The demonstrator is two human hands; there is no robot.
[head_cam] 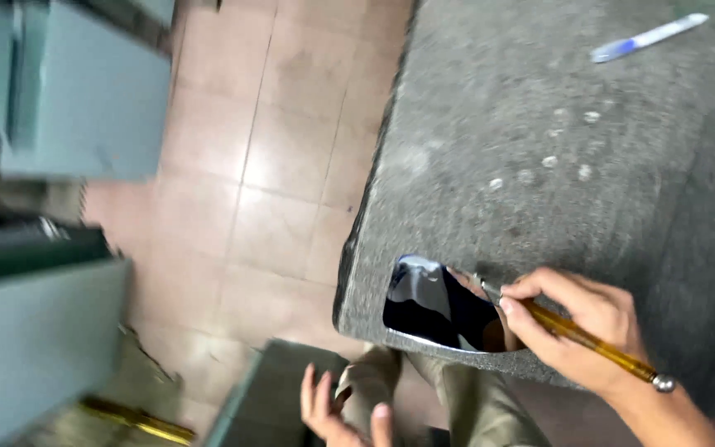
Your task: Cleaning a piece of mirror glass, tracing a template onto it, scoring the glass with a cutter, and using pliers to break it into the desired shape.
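Head view, looking down. Your right hand (585, 327) has its grip closed around an amber-handled tool (589, 341), held like a pen; the metal cap of the handle points back toward your wrist and the metal tip rests at the right edge of a dark glass piece (436, 308). The glass piece lies flat on the grey surface (523, 124), at its near corner, with one curved edge running along the rim of the surface. Its glossy face mirrors your fingers. Your left hand (337, 410) hangs below the surface edge, grip open and empty, fingers spread, just beside your trouser leg (473, 397). A blue and white pen (649, 37) lies well apart, at the far side of the surface. To the left, a tiled floor (283, 165) and grey-green cabinets (84, 99), blurred.
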